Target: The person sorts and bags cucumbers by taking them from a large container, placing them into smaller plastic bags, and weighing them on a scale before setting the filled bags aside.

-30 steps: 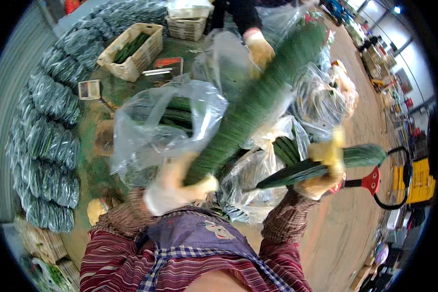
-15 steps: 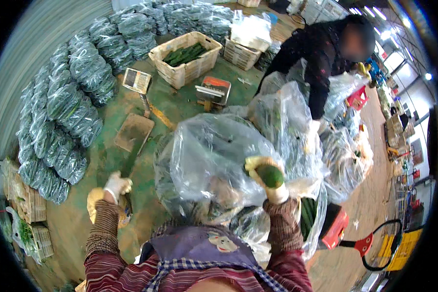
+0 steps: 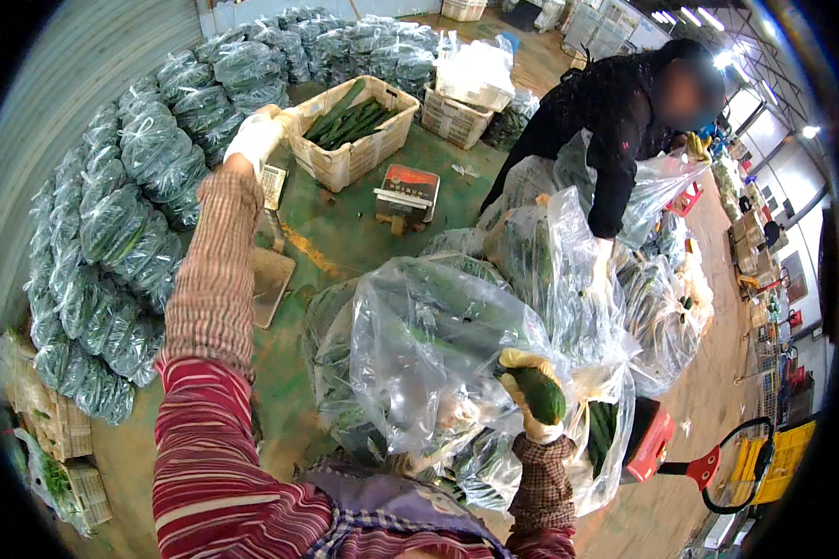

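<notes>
My left arm reaches far forward, and the white-gloved left hand point(image 3: 257, 138) is beside the near left corner of a cream plastic crate point(image 3: 345, 170). Its fingers look stretched toward the rim, with nothing seen in them. Long green cucumbers point(image 3: 356, 126) fill part of that crate, one tilted up on the pile. Low at the right, my gloved right hand point(image 3: 539, 424) is closed round a dark green cucumber point(image 3: 541, 396), seen nearly end-on. It is above a large clear plastic bag point(image 3: 419, 326) with green produce showing through.
Stacked bags of cucumbers point(image 3: 121, 233) line the wall at left. A red-topped scale point(image 3: 408, 191) stands past the large bag, and another scale's plate point(image 3: 272, 287) lies under my left arm. A person in dark clothes point(image 3: 615, 140) bends over bags at right. A red-handled cart point(image 3: 704, 466) is at lower right.
My left hand has swung from low at the left up to the crate. A cucumber now lies tilted on the crate's pile. My right hand, still holding its cucumber, has moved slightly nearer and right.
</notes>
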Tool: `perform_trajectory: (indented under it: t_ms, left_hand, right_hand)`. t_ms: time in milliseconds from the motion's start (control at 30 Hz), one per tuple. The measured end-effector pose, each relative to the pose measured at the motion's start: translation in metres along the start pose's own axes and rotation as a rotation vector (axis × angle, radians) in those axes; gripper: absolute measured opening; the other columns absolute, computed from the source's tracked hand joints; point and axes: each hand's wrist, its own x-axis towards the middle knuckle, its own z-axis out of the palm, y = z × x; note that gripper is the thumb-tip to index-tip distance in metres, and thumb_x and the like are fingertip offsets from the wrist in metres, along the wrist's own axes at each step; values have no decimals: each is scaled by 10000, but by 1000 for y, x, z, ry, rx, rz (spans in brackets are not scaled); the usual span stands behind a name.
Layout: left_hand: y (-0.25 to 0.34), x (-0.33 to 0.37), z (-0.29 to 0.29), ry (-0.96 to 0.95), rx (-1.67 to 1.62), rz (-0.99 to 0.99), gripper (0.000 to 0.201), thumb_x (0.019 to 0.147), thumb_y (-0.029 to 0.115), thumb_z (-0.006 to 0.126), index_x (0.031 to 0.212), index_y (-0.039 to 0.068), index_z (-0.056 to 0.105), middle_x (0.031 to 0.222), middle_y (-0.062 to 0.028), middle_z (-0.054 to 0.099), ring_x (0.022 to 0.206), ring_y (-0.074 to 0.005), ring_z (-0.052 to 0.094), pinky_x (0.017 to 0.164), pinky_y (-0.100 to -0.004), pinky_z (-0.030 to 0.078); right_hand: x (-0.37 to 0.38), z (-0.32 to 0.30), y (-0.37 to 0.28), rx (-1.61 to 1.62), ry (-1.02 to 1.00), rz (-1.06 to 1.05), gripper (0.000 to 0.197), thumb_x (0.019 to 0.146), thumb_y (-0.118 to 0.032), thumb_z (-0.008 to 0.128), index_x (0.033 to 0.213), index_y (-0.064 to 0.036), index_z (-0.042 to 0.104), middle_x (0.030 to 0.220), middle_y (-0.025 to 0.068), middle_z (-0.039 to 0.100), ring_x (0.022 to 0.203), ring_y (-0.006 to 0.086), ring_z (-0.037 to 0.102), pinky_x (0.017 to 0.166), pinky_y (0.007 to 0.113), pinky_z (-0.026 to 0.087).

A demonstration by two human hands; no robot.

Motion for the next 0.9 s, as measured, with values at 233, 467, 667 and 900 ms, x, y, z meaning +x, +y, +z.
perform_trajectory:
  t_ms: [233,467,667,900]
  left_hand:
    - [124,-347,24,-776,38,487,1137,653,555,723,1421,-48,141,1305,-300,406,1232,-410,400,1057,-408,295]
    - [33,-367,98,-338,-290,122,153,886,68,502,1008,64,596,827,-152,646,787,-237,634,715,-348,516]
    - [113,-257,5,-51,-623,214,190,830,25,459,970,-13,581,777,-17,571,602,-55,511,470,-170,398]
    - [95,-243,-13,-147,-153,584,285,900,84,432,1110,-27,590,981,-24,593,622,-11,388,514,-139,311]
  right_hand:
    - [10,-7,-11,-213,21,-114,253,811,-16,651,1048,-25,563,1078,86,599,1018,184,555,905,330,428]
    - [16,5,-14,-150,-87,-69,267,772,-61,615,1036,-24,613,1070,113,635,1008,226,589,878,323,450]
    - [48,32,10,-1035,-144,-277,394,667,-80,650,1057,-127,620,933,108,628,899,316,593,829,383,441]
    - [57,21,1,-920,-157,-93,397,750,-203,663,1102,-43,574,1008,191,608,966,348,579,814,418,478]
